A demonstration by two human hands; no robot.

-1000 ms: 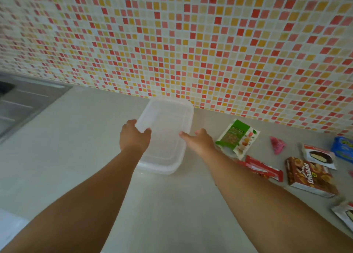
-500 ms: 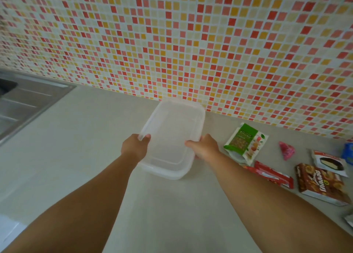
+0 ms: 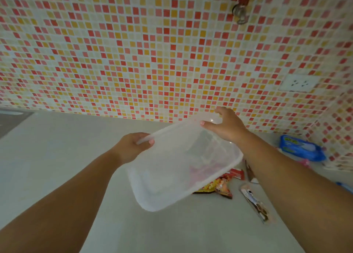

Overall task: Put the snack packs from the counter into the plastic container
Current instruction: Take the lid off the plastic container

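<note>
Two hands, left hand [image 3: 131, 147], right hand [image 3: 227, 126], gripping tilted container [image 3: 177, 168]

We note the wall tiles [image 3: 133, 52]: a mosaic of red, pink, orange-yellow and cream squares. Counter [image 3: 57, 157] pale grey. Plastic container [image 3: 172, 176] translucent white. One snack pack [image 3: 303, 147] blue, another [image 3: 219, 188] red and yellow. Wall socket [image 3: 299, 83] white.
</note>
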